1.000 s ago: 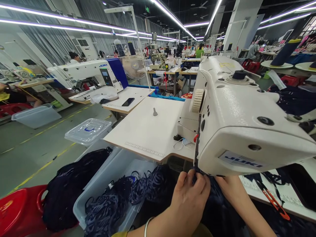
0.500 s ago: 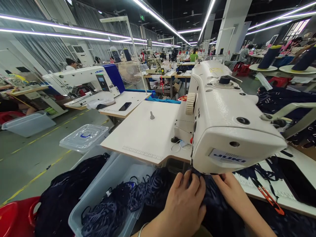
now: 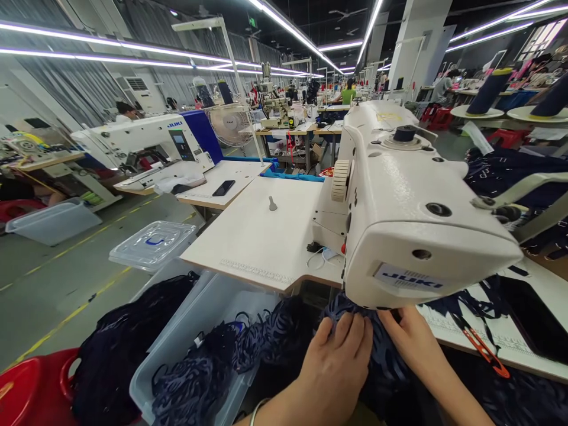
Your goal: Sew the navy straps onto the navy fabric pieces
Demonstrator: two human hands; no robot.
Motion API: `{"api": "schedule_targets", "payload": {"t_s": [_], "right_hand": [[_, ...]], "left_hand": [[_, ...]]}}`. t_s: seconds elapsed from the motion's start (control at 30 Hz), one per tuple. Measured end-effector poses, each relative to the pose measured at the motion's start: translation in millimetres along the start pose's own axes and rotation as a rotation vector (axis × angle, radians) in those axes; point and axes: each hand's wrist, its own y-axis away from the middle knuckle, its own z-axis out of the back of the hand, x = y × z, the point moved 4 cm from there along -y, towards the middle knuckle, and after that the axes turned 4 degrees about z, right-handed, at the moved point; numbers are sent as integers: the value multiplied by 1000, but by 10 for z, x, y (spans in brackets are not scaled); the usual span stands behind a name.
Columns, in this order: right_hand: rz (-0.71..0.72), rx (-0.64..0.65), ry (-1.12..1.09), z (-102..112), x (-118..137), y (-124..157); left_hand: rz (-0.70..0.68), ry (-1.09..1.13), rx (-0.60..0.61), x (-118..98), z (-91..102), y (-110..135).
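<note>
A white Juki sewing machine stands on a pale table in front of me. Under its head lies dark navy patterned fabric. My left hand rests on that fabric just below the machine head, fingers bent and pressed onto the cloth. My right hand lies beside it on the right, fingers reaching under the head and gripping the same fabric. The needle area is hidden by the machine head.
A clear bin with navy fabric pieces sits lower left, beside a dark pile on a red stool. Orange snips lie on the table at right. A phone lies on the neighbouring table. Other workers sit far back.
The camera view has shifted slightly. My hands have drawn the fabric a little toward me, and more of it now bunches up under the machine head.
</note>
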Motion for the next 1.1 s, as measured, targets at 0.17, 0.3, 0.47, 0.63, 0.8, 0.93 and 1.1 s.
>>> {"api": "schedule_targets", "payload": {"t_s": [0.17,0.3,0.47,0.63,0.8,0.93,1.1], "right_hand": [[41,-3,46,-11,45,-34],[30,19,95,-33,25,-47],[47,37,102,-47,28,-39],[27,24,107,-37,69,-25],[26,-5,101,-21,80,-19],[2,-5,77,-34,45,-8],[-16,-6,-56,-49,5,-44]], "left_hand": [[43,1,-41,20,9,-35],[64,6,-49,25,11,-54],[80,13,-45,8,-1,-46],[67,12,-36,2,-9,-32],[70,7,-36,9,17,-43],[64,-12,-52,6,19,-31],[89,-49,-71,44,-37,-10]]}}
